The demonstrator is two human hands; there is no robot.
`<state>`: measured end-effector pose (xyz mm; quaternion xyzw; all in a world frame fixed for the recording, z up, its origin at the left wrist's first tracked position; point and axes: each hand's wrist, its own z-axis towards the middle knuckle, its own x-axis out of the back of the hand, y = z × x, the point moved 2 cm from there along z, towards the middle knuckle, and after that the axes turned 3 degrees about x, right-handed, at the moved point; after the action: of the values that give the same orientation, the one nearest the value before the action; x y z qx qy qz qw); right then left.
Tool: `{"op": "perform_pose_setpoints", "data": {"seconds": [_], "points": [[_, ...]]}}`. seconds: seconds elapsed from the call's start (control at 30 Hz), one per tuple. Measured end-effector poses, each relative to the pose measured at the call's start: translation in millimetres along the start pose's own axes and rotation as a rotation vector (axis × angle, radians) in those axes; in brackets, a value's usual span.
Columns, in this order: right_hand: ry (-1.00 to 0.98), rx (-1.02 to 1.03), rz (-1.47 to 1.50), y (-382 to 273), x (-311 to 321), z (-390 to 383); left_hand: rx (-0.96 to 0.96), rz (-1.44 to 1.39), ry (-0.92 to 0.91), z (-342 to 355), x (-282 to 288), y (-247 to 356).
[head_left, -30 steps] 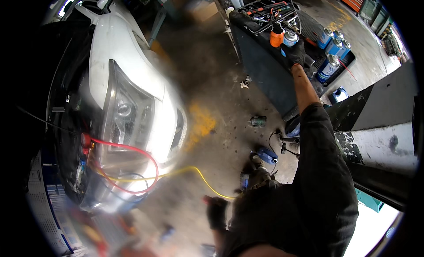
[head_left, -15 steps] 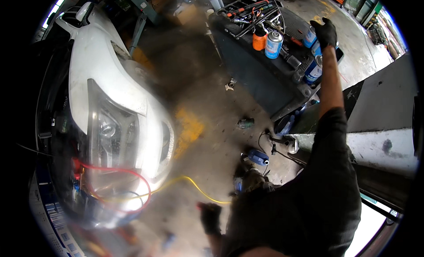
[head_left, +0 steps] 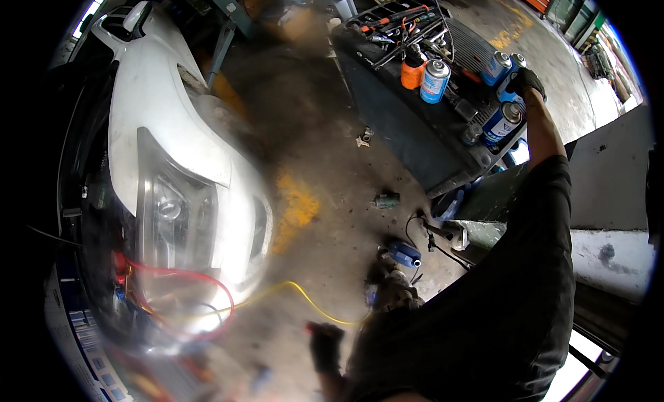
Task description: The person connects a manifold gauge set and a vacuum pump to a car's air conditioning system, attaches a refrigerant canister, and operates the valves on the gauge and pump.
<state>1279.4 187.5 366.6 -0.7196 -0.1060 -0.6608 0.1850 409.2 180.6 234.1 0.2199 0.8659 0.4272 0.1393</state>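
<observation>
We see daylight flooding in from the upper right, glaring off the white car (head_left: 173, 125) and concrete floor (head_left: 304, 194); the lower left smears into blur, straight edges bow toward the black fisheye rim.

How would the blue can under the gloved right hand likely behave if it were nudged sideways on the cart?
The blue can stands upright, tall and narrow, so it would probably tip. Its round body would likely roll afterwards. Other cans crowd the tool cart, so it might knock them. The right hand rests on its top.
</observation>
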Motion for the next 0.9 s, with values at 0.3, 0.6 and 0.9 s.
{"op": "perform_pose_setpoints", "data": {"seconds": [0.3,0.6,0.9], "points": [[0.323,0.444,0.784,-20,110,-49,-0.201,0.635,0.263,-31,3,14],[-0.277,0.715,2.35,-184,66,-222,-0.254,-0.717,0.271,-47,19,44],[-2.056,-0.079,1.677,-287,-139,-677,-0.541,-1.19,0.311,-91,80,27]]}}
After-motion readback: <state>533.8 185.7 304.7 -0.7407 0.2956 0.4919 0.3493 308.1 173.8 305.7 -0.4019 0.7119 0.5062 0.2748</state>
